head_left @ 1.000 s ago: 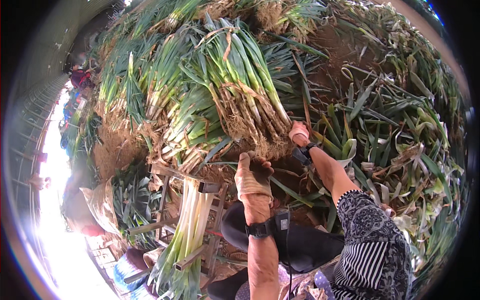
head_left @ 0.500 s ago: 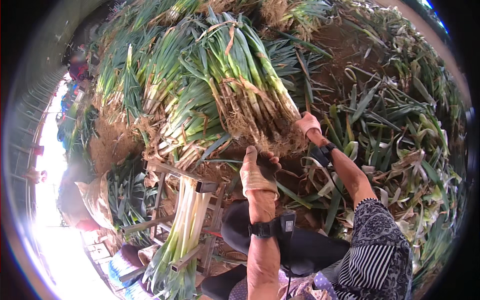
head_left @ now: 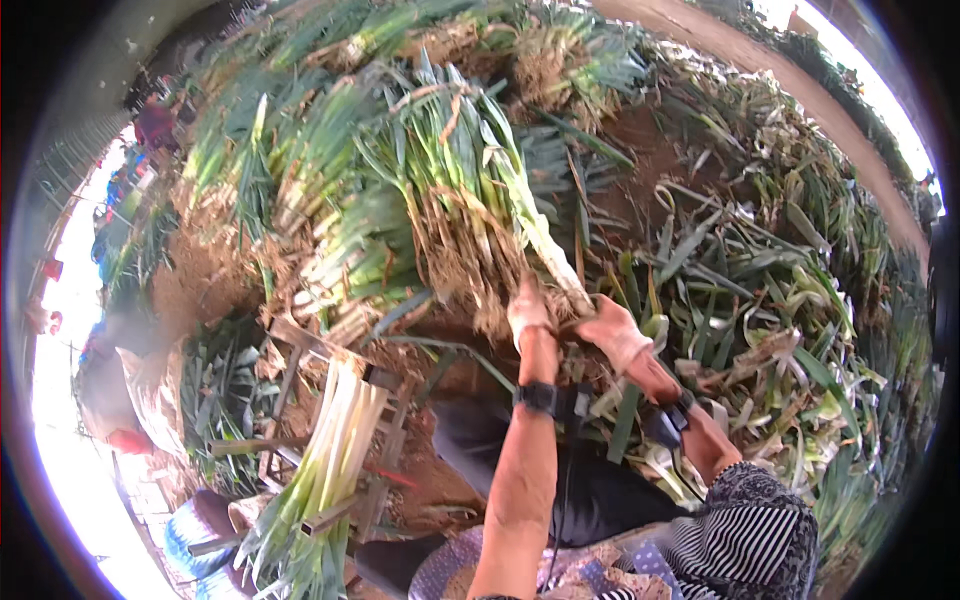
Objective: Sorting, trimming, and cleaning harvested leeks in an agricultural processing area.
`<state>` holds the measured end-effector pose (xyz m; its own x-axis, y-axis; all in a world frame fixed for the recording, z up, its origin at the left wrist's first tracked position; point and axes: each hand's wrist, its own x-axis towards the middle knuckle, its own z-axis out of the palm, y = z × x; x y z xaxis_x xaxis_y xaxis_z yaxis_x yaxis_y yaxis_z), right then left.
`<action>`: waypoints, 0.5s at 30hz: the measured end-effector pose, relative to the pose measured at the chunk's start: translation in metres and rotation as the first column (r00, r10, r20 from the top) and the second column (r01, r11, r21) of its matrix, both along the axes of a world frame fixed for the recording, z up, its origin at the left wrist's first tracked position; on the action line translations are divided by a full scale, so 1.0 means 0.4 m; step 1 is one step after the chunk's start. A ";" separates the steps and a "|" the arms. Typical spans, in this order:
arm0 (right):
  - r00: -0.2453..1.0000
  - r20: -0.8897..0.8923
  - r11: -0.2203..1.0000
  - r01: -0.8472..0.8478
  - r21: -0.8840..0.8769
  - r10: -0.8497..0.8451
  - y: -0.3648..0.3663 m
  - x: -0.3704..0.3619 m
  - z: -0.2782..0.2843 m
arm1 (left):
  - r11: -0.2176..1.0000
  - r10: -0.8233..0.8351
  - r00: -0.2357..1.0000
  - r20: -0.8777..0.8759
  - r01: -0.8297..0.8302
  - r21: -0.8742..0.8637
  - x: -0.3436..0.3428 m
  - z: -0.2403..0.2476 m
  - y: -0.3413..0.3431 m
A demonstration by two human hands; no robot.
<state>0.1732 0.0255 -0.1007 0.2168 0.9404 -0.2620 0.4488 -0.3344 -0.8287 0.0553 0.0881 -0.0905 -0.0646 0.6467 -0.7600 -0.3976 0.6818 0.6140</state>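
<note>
A bundle of untrimmed leeks (head_left: 465, 215) lies in front of me, with green tops pointing away and dirty, hairy roots toward me. My right hand (head_left: 612, 335), in a pale glove, is closed at the root end of one pale leek (head_left: 545, 245) on the bundle's right edge. That leek stands slightly apart from the others. Close on its left, my gloved left hand (head_left: 530, 312) reaches into the roots, its fingers blurred and partly hidden. Cleaned white leeks (head_left: 335, 430) rest on a metal rack (head_left: 375, 440) to my left.
More untrimmed leeks (head_left: 310, 190) are heaped behind and left of the bundle. Stripped leaves (head_left: 760, 300) cover the ground on the right. A pale sack (head_left: 150, 390) stands at the far left. My dark-clad knees are below my hands.
My left hand has moved up from below the bundle into its roots. The right hand has come nearer to me, and the rightmost leek has separated slightly from the bundle. The view has shifted.
</note>
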 end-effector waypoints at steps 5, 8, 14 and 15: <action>0.975 0.219 0.998 -0.008 -0.068 0.023 -0.265 0.027 0.212 | 0.988 0.140 0.982 0.128 -0.147 0.045 -0.001 -0.046 0.019; 0.980 0.198 0.969 0.045 -0.241 0.004 -0.402 0.065 0.356 | 0.991 0.014 0.944 0.329 -0.057 0.122 0.044 0.002 -0.004; 0.850 0.413 0.942 -0.259 -0.215 0.328 -0.618 0.134 0.406 | 0.969 -0.082 0.772 0.630 -0.086 0.231 0.070 0.015 -0.075; 0.772 0.565 0.956 -0.264 -0.130 0.290 -0.666 0.170 0.349 | 0.958 -0.117 0.753 0.647 -0.086 0.274 0.087 0.048 -0.100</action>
<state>0.2410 -0.2410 0.0387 0.0704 0.9745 -0.2129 0.9137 -0.1487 -0.3782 0.0899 0.0482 -0.0713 0.3912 0.8263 -0.4053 -0.7587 0.5388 0.3661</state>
